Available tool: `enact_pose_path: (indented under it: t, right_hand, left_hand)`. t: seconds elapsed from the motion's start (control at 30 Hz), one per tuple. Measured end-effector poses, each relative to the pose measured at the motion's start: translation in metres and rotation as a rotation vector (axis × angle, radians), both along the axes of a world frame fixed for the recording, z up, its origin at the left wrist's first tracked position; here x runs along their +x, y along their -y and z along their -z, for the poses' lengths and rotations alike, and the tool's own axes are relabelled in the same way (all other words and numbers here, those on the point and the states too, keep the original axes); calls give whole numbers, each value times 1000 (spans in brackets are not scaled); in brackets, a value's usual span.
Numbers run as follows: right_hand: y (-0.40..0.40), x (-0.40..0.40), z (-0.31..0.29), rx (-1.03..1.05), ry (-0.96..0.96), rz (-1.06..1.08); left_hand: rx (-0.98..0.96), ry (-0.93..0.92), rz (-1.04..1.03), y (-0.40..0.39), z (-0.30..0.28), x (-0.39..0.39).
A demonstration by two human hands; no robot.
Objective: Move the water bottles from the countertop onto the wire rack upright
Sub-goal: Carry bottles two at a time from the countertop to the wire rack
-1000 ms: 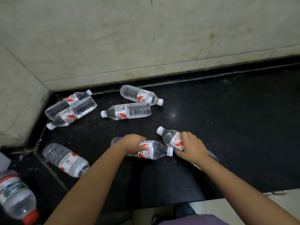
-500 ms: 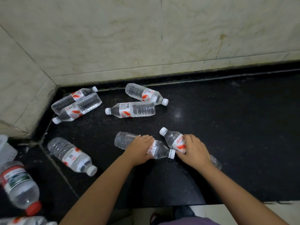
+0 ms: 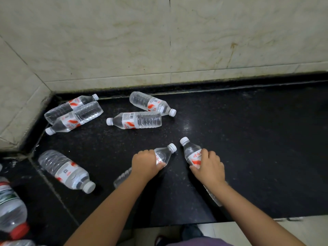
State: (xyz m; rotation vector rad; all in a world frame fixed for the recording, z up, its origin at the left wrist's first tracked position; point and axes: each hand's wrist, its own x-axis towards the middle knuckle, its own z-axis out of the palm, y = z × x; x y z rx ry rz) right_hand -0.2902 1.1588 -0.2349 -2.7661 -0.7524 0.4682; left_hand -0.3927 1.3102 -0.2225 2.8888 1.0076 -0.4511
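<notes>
1. Near the front edge of the black bench [image 3: 257, 139], the left hand [image 3: 147, 166] is curling its fingers round one water bottle [image 3: 164, 155], whose cap is pointing toward the back wall
2. Just beside it, the right hand [image 3: 208, 166] is gripping a second bottle [image 3: 192, 153] by its label
3. Five more bottles are lying flat: two touching in the back left corner [image 3: 74, 112], two near the back edge [image 3: 140, 119], one by the left edge [image 3: 65, 170]
</notes>
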Motion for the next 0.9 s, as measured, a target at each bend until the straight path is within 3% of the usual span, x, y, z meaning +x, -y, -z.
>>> enact_pose_path:
  t: [0.13,0.3,0.63,0.9]
  right_hand:
    - [-6,8,-3,-33,5,-16]
    - [-23,17,-2,-78,71,-146]
    - [-33,29,8,3,60,-179]
    - [-35,28,12,-47,144,-296]
  left_hand:
    - [37,32,-16,3,3,4]
    - [-27,99,119,3,6,13]
    - [-77,16,136,-2,13,18]
    - [-91,-28,153,-5,9,21]
